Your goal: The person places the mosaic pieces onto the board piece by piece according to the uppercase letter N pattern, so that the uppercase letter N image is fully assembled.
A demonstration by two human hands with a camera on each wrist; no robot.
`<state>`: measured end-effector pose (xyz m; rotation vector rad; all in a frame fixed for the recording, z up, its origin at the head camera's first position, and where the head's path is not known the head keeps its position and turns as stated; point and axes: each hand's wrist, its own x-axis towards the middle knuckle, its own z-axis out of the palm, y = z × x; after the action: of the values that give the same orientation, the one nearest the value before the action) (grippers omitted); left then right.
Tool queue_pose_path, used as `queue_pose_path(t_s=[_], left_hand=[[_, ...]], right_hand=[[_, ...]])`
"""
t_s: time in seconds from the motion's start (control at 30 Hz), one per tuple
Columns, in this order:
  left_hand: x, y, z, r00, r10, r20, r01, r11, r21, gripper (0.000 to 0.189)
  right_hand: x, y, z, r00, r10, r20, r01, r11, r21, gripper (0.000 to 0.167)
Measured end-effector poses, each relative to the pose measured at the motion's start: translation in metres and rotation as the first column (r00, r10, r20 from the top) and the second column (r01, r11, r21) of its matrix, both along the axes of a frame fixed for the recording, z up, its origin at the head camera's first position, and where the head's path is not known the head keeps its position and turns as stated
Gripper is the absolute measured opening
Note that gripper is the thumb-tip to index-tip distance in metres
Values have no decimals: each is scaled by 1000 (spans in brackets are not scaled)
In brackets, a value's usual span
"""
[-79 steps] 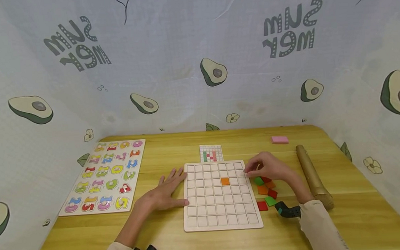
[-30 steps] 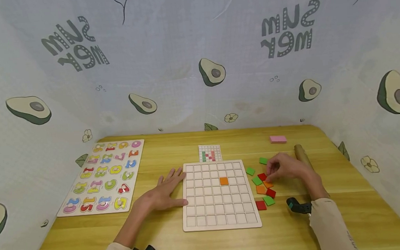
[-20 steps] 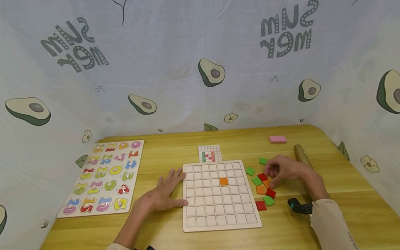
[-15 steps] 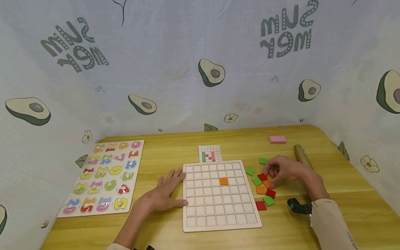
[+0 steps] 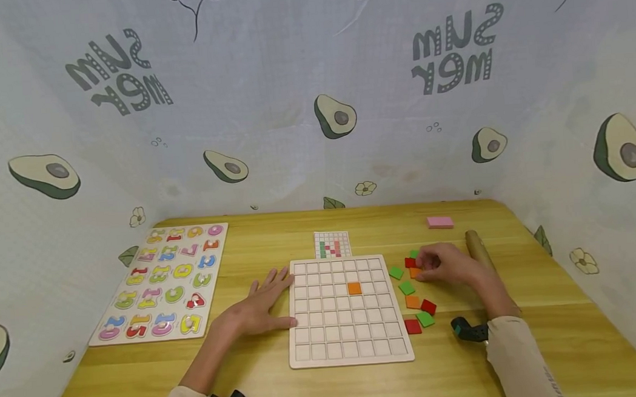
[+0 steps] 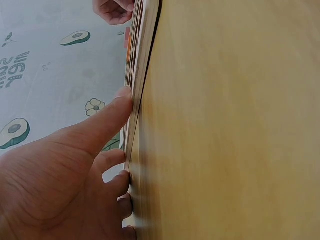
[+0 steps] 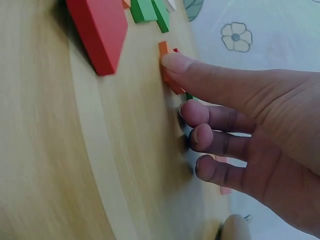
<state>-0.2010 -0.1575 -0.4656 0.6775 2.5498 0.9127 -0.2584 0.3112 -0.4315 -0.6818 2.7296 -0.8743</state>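
My left hand lies spread at the left edge of a white grid board, thumb and fingertips against its side. One orange square tile sits in a cell of the board. Right of the board, my right hand has curled fingers, with the thumb and index at a loose orange tile. A red tile touches that tile, and a green tile shows just beyond. In the right wrist view the thumb overlaps the orange tile; the index finger is hidden behind the thumb.
Several other green, orange and red tiles lie right of the board. A pattern card lies behind it. A number puzzle board is at left, a pink block at back right, and a brown tube beyond the right hand.
My right hand has left the board's right edge for the tiles. Lately it has shifted away from me, and the orange and red tiles have slid with it. The left hand stays put.
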Motion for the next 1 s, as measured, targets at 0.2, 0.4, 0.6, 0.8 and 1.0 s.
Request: queue_pose_path(t_s=[0.2,0.4,0.6,0.8,1.0], left_hand=[[1,-1,2,1000,-11,2,11,1000,16,101],[2,1,6,1000,-3,10,3,1000,-8,98],[4,4,13,1000,4,26,-3,1000,-25,98],[3,2,6,1000,-6,13,6,1000,-15,101],[5,3,9,1000,-4,13,4,1000,-6,99]], right_hand=[[0,-4,-2,999,-17,-34,18,1000,18,18],[0,-7,-2,999,-32,-35,33,999,43,15],[0,-8,-1,999,-37,-15,37,998,48,14],[3,-8,1,999,-37,34,35,998,60,15],[4,-9,4,999,-35,17,35,999,39,18]])
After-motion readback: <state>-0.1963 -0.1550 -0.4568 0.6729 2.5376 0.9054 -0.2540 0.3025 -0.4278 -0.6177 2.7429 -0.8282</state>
